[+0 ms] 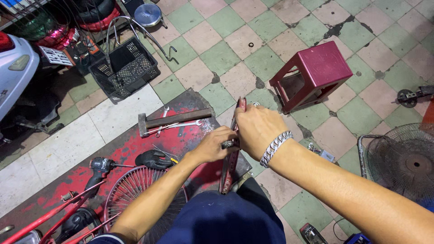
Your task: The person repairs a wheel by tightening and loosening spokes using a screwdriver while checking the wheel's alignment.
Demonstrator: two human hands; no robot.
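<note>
1. The left hand (212, 145) reaches forward from the lower left, forearm straight, fingers curled round a small dark tool (229, 144) pressed to the red bar (231, 156).
2. The right hand (257, 126) comes in from the lower right, wrist bent down, knuckles up, closed on the bar's upper part.
3. The bar stands nearly upright on the red mat (131, 151), just before the person's knees.
4. A hammer (174, 120) lies on the mat beyond the left hand.
</note>
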